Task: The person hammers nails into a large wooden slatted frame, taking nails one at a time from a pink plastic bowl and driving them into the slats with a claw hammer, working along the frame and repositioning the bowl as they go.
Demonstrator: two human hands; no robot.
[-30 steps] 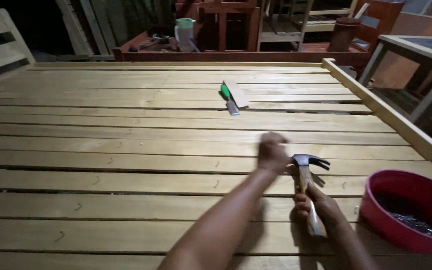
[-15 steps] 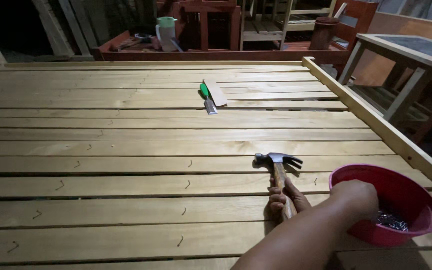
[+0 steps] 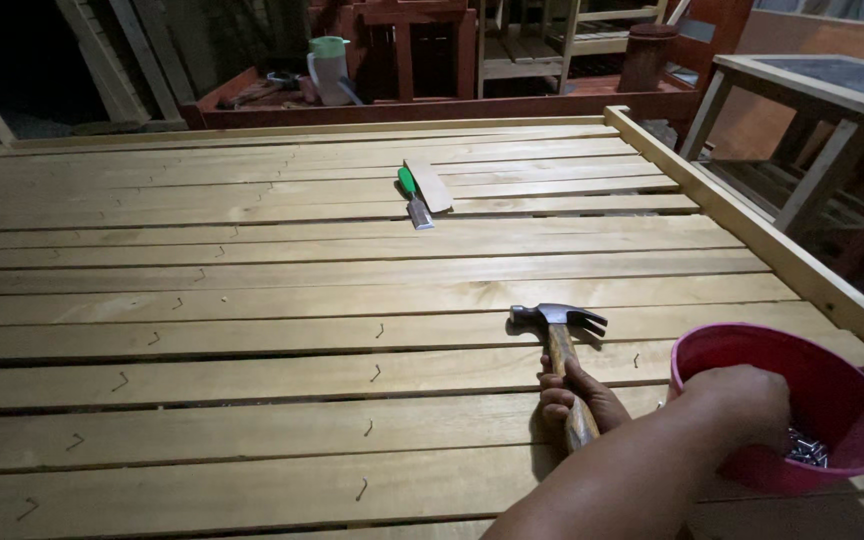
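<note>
The right hand (image 3: 577, 390) grips a hammer (image 3: 562, 350) on the slats (image 3: 252, 300); the left hand (image 3: 742, 400) dips into a red bowl (image 3: 852, 400) of nails near the right rail, its fingers hidden. A chisel (image 3: 414, 198) and wood offcut (image 3: 430, 185) lie towards the far edge.

Bare forearm (image 3: 632, 480); no sleeve visible; bare fingers (image 3: 555, 396).

**Arms crossing**

Your left hand (image 3: 737, 405) is reaching across over your right, forearm stretching in from bottom centre, fingers curling downward. Your right hand (image 3: 577, 395) is lying low beneath it, fingers wrapping tight in a fist grip.
</note>
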